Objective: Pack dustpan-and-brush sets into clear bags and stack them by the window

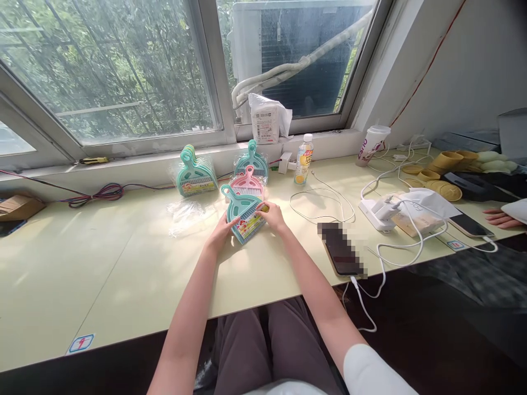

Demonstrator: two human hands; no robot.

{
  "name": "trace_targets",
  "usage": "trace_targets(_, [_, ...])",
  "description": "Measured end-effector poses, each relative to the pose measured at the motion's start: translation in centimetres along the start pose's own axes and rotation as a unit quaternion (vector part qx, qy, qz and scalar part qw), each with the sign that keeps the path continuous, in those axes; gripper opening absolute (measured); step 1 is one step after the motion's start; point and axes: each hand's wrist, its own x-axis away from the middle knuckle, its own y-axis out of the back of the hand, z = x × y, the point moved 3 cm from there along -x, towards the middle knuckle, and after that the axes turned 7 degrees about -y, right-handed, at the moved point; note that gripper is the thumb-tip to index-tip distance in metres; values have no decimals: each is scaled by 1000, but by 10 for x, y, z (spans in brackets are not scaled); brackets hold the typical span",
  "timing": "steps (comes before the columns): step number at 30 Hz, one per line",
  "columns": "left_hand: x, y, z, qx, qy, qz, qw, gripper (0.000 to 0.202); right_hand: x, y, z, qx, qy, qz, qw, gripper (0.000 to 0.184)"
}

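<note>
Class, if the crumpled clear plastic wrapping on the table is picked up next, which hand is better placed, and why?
Probably the left hand: it is nearer the crumpled clear plastic wrapping, while the right hand is farther away, at the right edge of the teal plastic dustpan.

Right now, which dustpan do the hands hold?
The frontmost green dustpan, between the left hand and right hand; the pink dustpan and other green dustpans sit farther back.

Your left arm (187, 312) reaches far and slightly right; your right arm (310, 274) slants far and left. Your left hand (221, 233) grips with its thumb uppermost, most of its fingers hidden. Your right hand (272, 215), just to the right, has its fingers bent inward.
</note>
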Motion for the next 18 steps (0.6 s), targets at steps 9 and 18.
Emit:
trace_targets(9, [0,-2,-9,-44,-65,-46,996,58,11,-11,8,27,49,-129,990,36])
trace_targets(18, [-3,4,-11,-28,-98,-82,991,69,11,-40,3,-346,-116,116,924,52])
